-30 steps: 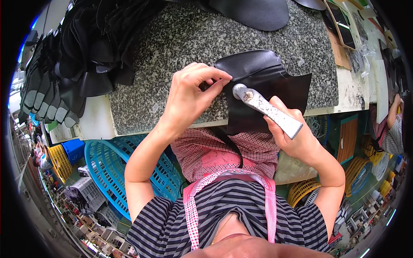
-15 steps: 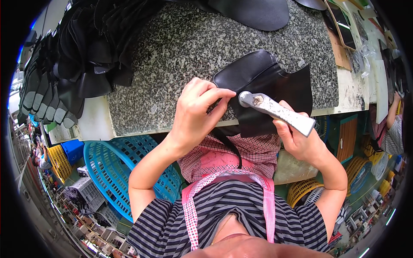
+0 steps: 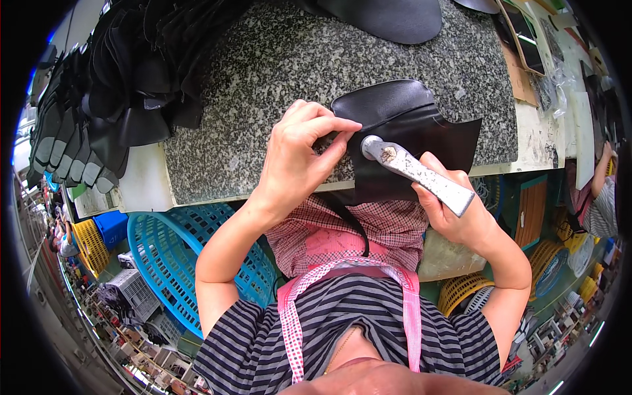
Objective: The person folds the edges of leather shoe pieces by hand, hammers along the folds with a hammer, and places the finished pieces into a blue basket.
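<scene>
A black leather shoe upper piece lies on the speckled stone slab, partly over its near edge. A raised seam runs across the piece. My left hand pinches its left edge between thumb and forefinger, close to that seam. In my right hand is a hammer, its worn metal head over the leather just right of my left fingertips. The round striking face is on or very near the leather; I cannot tell which. My right palm hides the handle.
Piles of black leather pieces crowd the slab's left side. More black pieces lie at the far edge. Below the table at left stands a blue plastic basket; yellow baskets are at lower right. Another person's arm shows at far right.
The leather piece has turned clockwise, its right corner swinging nearer. My left fingertips have shifted slightly farther from me, and the hammer head has moved a little left.
</scene>
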### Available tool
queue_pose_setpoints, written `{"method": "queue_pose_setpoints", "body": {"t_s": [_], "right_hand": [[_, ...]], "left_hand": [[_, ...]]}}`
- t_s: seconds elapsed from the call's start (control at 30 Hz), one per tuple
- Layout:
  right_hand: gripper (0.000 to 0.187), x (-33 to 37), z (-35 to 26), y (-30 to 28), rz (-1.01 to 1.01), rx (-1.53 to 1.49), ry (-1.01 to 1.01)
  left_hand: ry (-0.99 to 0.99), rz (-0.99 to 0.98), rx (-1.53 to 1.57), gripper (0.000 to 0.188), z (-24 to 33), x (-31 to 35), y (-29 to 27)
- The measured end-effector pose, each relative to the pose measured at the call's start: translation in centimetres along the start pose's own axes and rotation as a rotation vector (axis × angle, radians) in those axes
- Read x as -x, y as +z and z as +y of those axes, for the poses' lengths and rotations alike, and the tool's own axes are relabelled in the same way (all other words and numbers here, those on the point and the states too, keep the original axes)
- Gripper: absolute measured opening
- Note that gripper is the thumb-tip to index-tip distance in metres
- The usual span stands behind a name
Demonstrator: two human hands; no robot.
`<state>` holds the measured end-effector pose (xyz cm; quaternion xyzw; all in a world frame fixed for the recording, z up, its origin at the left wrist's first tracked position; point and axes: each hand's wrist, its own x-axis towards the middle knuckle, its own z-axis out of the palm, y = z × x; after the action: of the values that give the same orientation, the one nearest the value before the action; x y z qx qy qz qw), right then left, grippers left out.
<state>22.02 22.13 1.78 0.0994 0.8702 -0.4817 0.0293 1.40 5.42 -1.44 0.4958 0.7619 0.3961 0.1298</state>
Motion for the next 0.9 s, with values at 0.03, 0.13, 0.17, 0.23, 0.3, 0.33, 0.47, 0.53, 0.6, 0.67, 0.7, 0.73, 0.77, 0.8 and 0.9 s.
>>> {"method": "queue_pose_setpoints", "body": {"t_s": [0.03,0.13,0.17,0.23,0.3,0.33,0.47,0.53,0.6,0.67,0.7,0.73,0.77,0.8,0.9], "right_hand": [[0.032,-0.1,0.1,0.1,0.052,0.027,-0.078],[0.022,-0.3,0.3,0.3,0.077,0.001,-0.105],[0.018,-0.4,0.3,0.3,0.049,-0.053,-0.053],[0.017,-0.4,0.4,0.4,0.049,-0.055,-0.051],[0.018,-0.4,0.4,0.3,0.05,-0.055,-0.05],[0.017,-0.5,0.3,0.3,0.044,-0.064,-0.048],[0.017,0.3,0.8,0.3,0.1,-0.018,-0.047],[0.017,0.9,1.3,0.1,0.143,0.061,-0.107],[0.018,1.6,1.7,0.1,0.165,0.022,-0.03],[0.017,1.6,1.6,0.2,0.188,0.033,-0.051],[0.017,1.7,1.6,0.2,0.212,0.047,-0.074],[0.017,1.7,1.7,0.2,0.179,0.018,-0.047],[0.017,1.8,1.9,0.2,0.186,0.017,-0.041],[0.017,1.7,2.1,0.3,0.184,0.01,-0.065],[0.017,1.6,2.7,0.7,0.198,-0.012,-0.104]], "left_hand": [[0.001,0.001,0.0,0.025,-0.1,-0.1,0.0],[0.09,0.014,-0.037,0.025,-0.1,-0.2,0.3],[0.059,0.049,-0.008,0.025,0.1,-0.2,0.5],[0.027,0.085,0.022,0.024,0.4,-0.5,0.6],[-0.058,0.045,0.084,0.025,0.6,-1.2,0.4],[-0.006,0.028,0.088,0.021,0.0,-1.3,0.8],[0.067,-0.008,-0.012,0.011,-0.1,-1.6,0.8],[0.126,0.008,-0.078,0.012,0.1,-1.8,0.6],[0.186,0.021,-0.144,0.013,0.3,-2.0,0.6],[0.134,-0.028,-0.256,0.016,0.7,-2.1,0.7],[0.141,-0.033,-0.252,0.016,1.0,-2.4,0.6],[0.204,-0.043,-0.353,0.016,1.4,-2.7,0.4],[0.267,-0.051,-0.455,0.015,1.8,-3.0,0.4],[0.291,-0.042,-0.538,0.012,2.0,-2.9,0.6],[0.384,-0.069,-0.736,0.014,2.8,-3.2,0.8]]}}
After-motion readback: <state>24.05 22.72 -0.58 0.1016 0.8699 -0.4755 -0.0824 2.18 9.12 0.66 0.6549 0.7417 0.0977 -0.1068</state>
